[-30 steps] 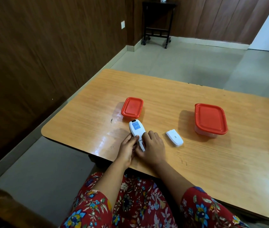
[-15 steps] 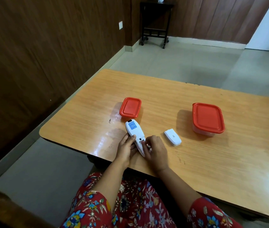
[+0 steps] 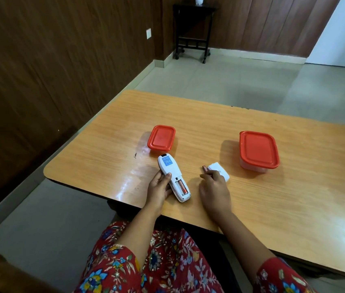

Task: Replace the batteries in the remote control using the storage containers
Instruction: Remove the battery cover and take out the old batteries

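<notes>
Change: half a second ago both hands crowded the remote's open bay; now the right hand has come away to the right with one battery, leaving one slot bare (removal half done, by my reading).
Left hand [image 3: 159, 187]: curled around the remote's left edge, thumb on its back, steadying it against the table [image 3: 273, 208].
Remote control [image 3: 173, 177]: face down near the front edge, bay open; one copper-coloured battery [image 3: 182, 186] remains in the right slot.
Right hand [image 3: 214, 190]: fingers drawn together, pinching the removed battery [image 3: 205, 168] at the tips, low over the table.
Battery cover [image 3: 219, 171]: loose, just beyond the right hand, touching or nearly touching the pinched battery (cannot tell which).
Small container [image 3: 161, 138]: red lid on, just past the remote's far end.
Large container [image 3: 258, 151]: lid on, further right; neither is opened yet.
</notes>
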